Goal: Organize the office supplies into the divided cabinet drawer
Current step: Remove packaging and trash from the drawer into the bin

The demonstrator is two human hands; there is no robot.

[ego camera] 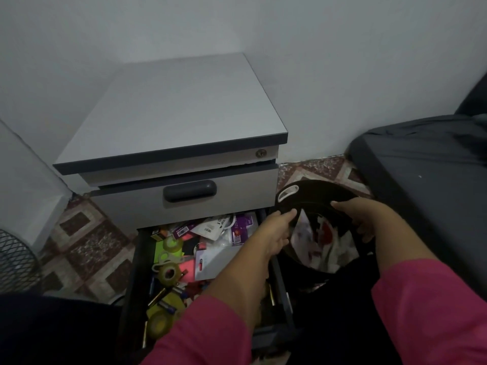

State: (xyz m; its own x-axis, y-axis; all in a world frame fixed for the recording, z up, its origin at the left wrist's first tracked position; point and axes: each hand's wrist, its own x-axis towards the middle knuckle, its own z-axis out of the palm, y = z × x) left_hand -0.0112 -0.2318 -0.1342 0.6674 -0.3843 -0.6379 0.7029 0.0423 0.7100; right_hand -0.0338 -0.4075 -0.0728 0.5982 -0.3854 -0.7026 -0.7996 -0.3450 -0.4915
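Nearest the camera, two forearms in pink sleeves (434, 312) reach forward from the bottom edge toward a black round bin. Starting at the far left, a black wire-mesh basket (15, 262) stands on the patterned tile floor (87, 248), beside a pale wall. Next to it sits a grey cabinet (174, 111) with a dark-edged top, a small lock (261, 153) at its upper right corner, and a closed upper drawer with a dark handle (189, 191). Below that, the lower drawer (131, 285) is pulled out toward the viewer and holds a loose jumble of office supplies: rolls of clear tape (168, 273) along the left side, neon yellow and pink sticky notes (187, 267), batteries or pens near the front, and white and purple packets (242, 227) at the back. Any dividers are hidden under the clutter. The left hand (276, 233) crosses above the drawer's right edge, fingers curled over the near-left rim of the bin (316, 191). The right hand (358, 219) grips the bin's right rim, fingers wrapped over the edge. Inside the bin lies crumpled white plastic (324, 238) with red markings. At the far right is a dark fabric-covered seat or mattress (427, 164).
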